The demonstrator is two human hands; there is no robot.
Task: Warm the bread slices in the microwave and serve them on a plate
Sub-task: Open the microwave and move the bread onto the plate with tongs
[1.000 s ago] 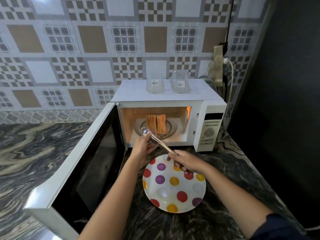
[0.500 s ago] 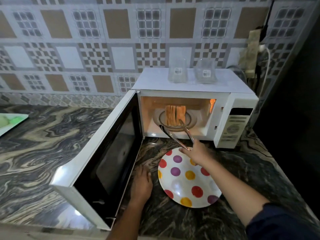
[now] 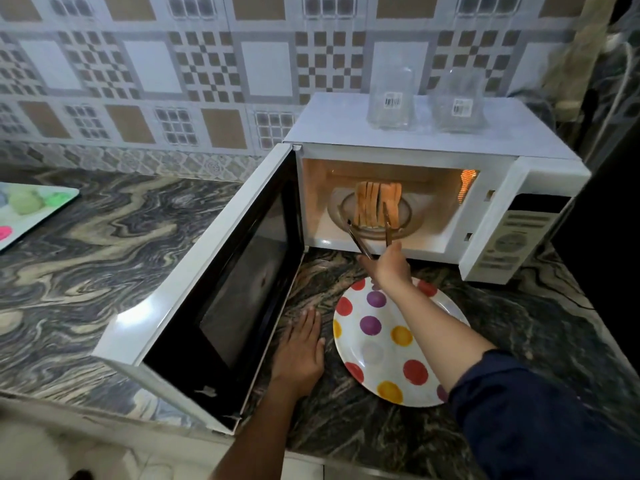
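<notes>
Marbled grey tabletop (image 3: 104, 254): white microwave (image 3: 346, 119), door open, bread slices (image 3: 367, 202) upright on glass turntable (image 3: 337, 216). Right hand (image 3: 388, 265) grips spread metal tongs (image 3: 388, 226) at slices, likely against heat. Left hand (image 3: 299, 355) flat, released, beside polka-dot plate (image 3: 384, 368) waiting below.

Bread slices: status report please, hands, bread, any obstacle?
Right hand grips tongs, arms apart at the bread slices in the microwave. Left hand flat on counter. Plate bare, path clear.

Bread slices (image 3: 377, 202) inside the microwave (image 3: 332, 126), plate (image 3: 374, 351) on the counter (image 3: 104, 254) before it, two containers (image 3: 389, 98) atop.
</notes>
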